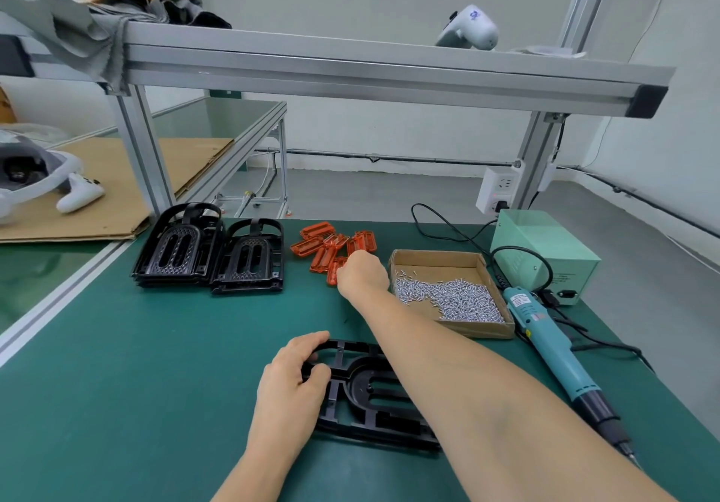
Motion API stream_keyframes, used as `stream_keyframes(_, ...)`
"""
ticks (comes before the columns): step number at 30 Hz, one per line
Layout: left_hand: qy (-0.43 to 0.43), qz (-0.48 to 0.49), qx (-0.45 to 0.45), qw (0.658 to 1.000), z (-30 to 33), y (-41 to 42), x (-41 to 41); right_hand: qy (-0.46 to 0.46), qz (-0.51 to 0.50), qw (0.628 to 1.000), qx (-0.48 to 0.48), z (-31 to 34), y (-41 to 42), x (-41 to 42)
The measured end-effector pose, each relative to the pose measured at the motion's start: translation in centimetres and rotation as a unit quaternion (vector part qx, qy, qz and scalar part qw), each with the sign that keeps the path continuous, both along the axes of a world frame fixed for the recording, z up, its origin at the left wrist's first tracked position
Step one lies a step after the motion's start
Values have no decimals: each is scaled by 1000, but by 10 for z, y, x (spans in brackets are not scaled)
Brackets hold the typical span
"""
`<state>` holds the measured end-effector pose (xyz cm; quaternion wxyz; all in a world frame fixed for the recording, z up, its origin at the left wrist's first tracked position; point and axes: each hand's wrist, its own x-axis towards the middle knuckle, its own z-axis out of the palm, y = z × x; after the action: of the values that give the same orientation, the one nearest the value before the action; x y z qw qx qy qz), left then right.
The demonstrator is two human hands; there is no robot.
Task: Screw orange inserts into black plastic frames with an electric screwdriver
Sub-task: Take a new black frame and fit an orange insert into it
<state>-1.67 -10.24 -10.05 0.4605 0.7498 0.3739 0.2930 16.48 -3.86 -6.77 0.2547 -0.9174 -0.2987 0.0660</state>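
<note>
While the left hand [290,381] grips a black frame [374,396], the right hand [362,273], fingers hidden, reaches the orange inserts [323,244]; labels unreadable.

Bright even light; soft shadows; edges warped

No text can be read. A small label is seen on the electric screwdriver [545,330] at four o'clock, and print on the green power box [545,252] behind it, both too blurred.
</note>
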Motion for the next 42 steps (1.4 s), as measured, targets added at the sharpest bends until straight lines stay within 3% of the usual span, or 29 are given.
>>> stream_keyframes(11,-2,4,0,1000,-1,1,1,12,38,999,-11,5,-21,7)
stream_keyframes(17,-8,6,14,1000,0,2,0,127,130,969,165,20,-92,5)
stream_keyframes(23,-79,33,51,995,18,-1,0,179,192,935,240,27,-165,-6)
stream_keyframes(27,-163,-31,-49,985,37,-14,8,184,219,922,261,37,-193,-12)
stream_keyframes(33,-251,-125,-220,934,51,-33,16,202,231,910,280,49,-211,-16)
stream_keyframes(38,-287,-120,-336,889,51,-38,12,306,205,863,345,52,-216,-17)
stream_keyframes(42,-290,-118,-374,873,49,-43,10,391,171,825,371,49,-218,-17)
